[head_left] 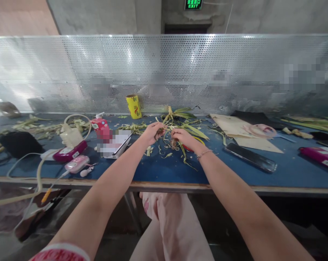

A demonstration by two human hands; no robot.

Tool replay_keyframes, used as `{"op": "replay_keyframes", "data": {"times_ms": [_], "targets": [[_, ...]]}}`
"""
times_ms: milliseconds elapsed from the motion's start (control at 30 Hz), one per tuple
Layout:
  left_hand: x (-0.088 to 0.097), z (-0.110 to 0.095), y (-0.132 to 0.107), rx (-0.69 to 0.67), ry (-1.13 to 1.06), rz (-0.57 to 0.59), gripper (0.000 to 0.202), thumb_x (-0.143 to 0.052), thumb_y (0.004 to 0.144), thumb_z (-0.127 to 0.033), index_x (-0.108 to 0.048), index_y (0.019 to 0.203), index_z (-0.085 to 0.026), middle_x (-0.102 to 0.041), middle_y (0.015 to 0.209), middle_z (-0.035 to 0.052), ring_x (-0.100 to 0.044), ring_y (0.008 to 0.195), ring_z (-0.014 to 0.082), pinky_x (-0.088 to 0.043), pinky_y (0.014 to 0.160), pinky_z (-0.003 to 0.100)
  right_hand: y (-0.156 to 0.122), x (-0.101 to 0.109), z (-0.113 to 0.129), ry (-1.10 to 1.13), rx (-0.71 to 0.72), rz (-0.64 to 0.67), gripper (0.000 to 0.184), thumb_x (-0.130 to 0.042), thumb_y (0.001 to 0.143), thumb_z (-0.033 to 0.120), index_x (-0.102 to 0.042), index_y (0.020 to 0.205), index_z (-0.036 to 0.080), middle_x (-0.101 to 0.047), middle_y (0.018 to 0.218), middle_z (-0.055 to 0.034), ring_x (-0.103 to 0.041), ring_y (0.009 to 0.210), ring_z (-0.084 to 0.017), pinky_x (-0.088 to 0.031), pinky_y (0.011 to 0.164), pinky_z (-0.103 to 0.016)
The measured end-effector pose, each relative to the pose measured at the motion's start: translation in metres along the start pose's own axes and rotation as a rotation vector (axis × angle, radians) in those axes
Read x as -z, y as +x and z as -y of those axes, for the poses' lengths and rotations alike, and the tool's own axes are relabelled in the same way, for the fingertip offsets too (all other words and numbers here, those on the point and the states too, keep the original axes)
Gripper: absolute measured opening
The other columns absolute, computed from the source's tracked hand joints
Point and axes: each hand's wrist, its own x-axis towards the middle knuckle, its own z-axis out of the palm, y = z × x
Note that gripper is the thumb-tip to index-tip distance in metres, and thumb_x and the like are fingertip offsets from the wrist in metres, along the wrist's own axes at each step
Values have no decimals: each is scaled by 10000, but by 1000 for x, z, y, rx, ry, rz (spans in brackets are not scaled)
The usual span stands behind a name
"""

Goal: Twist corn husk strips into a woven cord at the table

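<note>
Over the middle of the blue table, my left hand (154, 132) is closed in a pinch. My right hand (185, 136) is also closed, a short way to its right. A thin pale plant strip (167, 127) runs between the fingers of both hands. Below the right fingers hangs a brownish, stringy tuft (174, 144); whether it is part of the same piece cannot be seen. Just behind the hands lie green leaves (186, 113) that look like corn husks, and a pale green leaf (198, 132) reaches out to the right. Small scraps (167, 155) are scattered in front.
A yellow roll (133, 107) stands before the perforated metal screen (104, 65). To the left are a propped phone (117, 142), a red-pink pump bottle (100, 127), a pink earphone case (77, 164) and cables. A dark phone (250, 157) and tan cardboard (231, 127) lie right.
</note>
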Motion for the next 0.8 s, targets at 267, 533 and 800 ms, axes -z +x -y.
{"op": "replay_keyframes", "data": {"times_ms": [267,533,800], "targets": [[-5,-3,-9,130,49,178,51,-548,721,-82,-549,676,-106,-569,583,3,-555,497,44,-479,545,153,6,1,-9,57,-35,-112,98,-455,651,255,-454,579,188,-437,525,29,-408,519,-106,-328,514,-239],[1,-2,-2,75,-27,99,51,-548,717,-107,-529,672,-122,-562,575,-13,-520,478,30,-481,531,148,2,7,0,311,61,-258,115,-431,594,207,-347,517,211,-375,519,4,-365,510,-119,-329,500,-266],[0,-3,-1,34,-24,-19,82,-577,700,-104,-510,659,-127,-529,552,-34,-504,459,25,-484,532,150,-7,9,16,402,146,-194,113,-385,597,228,-309,513,216,-301,508,14,-318,488,-115,-316,512,-278]]}}
